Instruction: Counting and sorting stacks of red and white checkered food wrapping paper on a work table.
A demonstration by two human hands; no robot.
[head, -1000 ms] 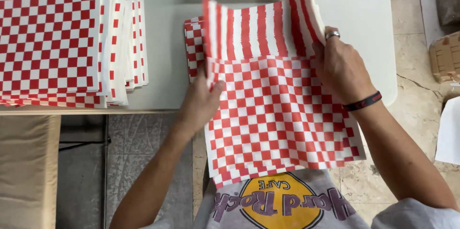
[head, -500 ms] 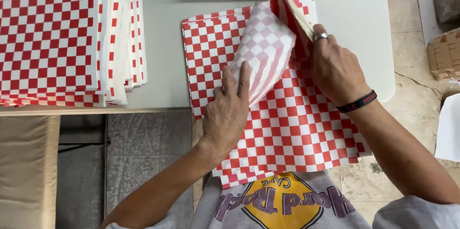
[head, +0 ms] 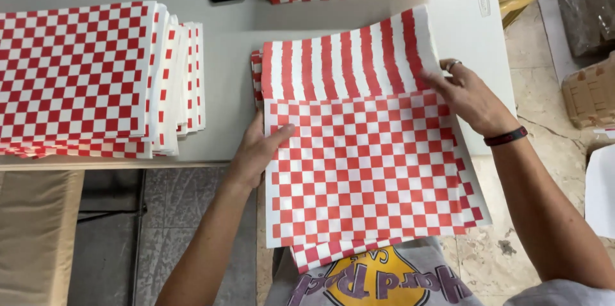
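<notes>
The near edge of the fanned stack of red-and-white checked paper sheets (head: 365, 171) hung off the white table (head: 230, 82) over the person's lap, hiding the sheets beneath. The left hand (head: 256, 152) pressed flat and open on its left edge; the right hand (head: 471, 98) pinched the right edge. A taller pile of checked sheets (head: 83, 75) lay left, above a tiled floor (head: 186, 197).

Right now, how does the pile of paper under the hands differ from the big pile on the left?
The pile under the hands hangs over the table's near edge, with its back edges fanned into stripes; the left pile lies wholly on the table, fanned along its right side. Both hands touch the first, none the second. Both are red-and-white checked sheets.
</notes>
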